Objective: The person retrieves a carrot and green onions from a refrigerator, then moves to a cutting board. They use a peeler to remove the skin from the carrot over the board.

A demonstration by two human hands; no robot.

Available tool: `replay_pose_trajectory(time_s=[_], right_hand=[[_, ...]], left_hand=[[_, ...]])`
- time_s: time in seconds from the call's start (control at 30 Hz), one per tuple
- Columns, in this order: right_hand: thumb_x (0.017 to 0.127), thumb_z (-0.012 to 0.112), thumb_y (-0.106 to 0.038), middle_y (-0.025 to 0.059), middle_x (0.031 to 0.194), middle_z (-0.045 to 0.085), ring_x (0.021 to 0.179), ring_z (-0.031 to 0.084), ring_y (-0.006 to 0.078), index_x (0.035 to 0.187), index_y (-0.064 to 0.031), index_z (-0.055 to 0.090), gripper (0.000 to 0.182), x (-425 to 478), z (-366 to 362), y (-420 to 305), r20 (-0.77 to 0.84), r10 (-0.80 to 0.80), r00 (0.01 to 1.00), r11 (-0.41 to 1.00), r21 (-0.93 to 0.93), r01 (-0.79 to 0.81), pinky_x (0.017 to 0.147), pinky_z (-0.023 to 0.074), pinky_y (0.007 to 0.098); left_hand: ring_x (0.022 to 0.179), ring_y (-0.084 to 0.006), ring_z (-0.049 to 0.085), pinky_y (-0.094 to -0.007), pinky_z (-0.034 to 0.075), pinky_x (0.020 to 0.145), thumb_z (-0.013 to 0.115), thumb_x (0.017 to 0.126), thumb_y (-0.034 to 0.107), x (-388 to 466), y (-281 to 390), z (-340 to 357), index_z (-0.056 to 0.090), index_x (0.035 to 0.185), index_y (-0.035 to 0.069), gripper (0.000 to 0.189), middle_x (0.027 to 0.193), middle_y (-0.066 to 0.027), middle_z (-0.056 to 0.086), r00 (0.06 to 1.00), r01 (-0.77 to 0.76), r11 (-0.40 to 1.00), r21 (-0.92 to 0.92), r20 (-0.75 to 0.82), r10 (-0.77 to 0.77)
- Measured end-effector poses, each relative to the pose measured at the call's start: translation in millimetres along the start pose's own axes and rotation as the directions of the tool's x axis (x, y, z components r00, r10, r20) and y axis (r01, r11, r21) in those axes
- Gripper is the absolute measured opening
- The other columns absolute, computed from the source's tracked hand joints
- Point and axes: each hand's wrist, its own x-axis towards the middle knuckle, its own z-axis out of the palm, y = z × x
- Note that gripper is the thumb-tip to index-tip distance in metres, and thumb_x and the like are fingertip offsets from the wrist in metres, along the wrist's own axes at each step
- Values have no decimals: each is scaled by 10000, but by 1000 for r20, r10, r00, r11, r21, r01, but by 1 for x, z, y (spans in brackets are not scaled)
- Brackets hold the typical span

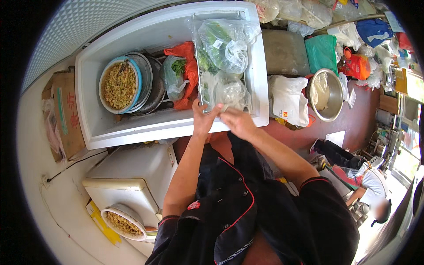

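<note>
At the front rim of an open white chest freezer [112, 137], both my hands are close together at the neck of a clear plastic bag [233, 94]. My right hand [238, 123] is closed around the gathered plastic and slightly blurred. My left hand [202, 118] holds the bag's edge, thumb towards the right hand. Behind this bag lies another clear knotted bag [218, 39] of green vegetables, in the freezer's right-hand section. Left of the divider are a red plastic bag [188, 66], a small bag of leafy greens [174, 76] and a blue-rimmed bowl of chopped food [119, 86] stacked on other round vessels.
A white carrier bag [288, 99] and a steel basin [334, 96] stand right of the freezer. Behind me on the left is a white appliance [129, 165], with a bowl of chopped food [124, 222] nearby. A cardboard box [66, 112] stands far left. Another person [372, 185] bends at the right.
</note>
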Motion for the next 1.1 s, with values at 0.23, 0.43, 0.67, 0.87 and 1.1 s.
replay_pose_trajectory(time_s=[0.23,0.43,0.67,0.87,1.1], right_hand=[[821,751,-159,139,1031,654,985,621,354,1108,-53,659,319,-5,-4,-14,-150,120,981,993,15,-119,893,501,433],[817,813,-324,202,1127,625,1040,612,333,1310,50,518,685,-1,3,99,-93,647,756,761,37,-647,906,503,409],[904,677,-199,116,1048,710,930,695,284,1084,-101,694,206,0,36,23,268,269,925,930,179,-322,768,566,360],[856,660,-119,88,1000,700,832,690,214,1137,-121,674,282,14,29,5,214,264,941,895,309,-321,657,566,348],[814,694,-218,203,1320,538,1063,625,404,1425,-160,457,658,60,44,65,161,690,705,717,-282,-637,884,527,507]], left_hand=[[899,-470,632,-471,513,805,608,768,-24,13,-54,-8,640,980,-37,215,955,-276,641,974,-224,892,393,58,219],[1006,-464,625,-494,516,883,662,770,13,-50,-64,-3,656,1085,-11,317,1049,-277,650,825,-537,797,277,369,428],[1086,-221,591,-354,491,954,856,789,210,-69,-50,-34,469,1326,-9,698,1221,-110,589,995,22,977,-214,101,0],[892,-148,636,-287,543,705,705,914,115,-39,-64,-56,612,1196,-22,328,1037,-74,678,975,88,972,-218,-180,-129],[774,-115,590,-267,501,593,690,921,87,-42,-19,-74,621,1099,-20,218,959,-48,651,934,16,975,-223,-343,-94]])
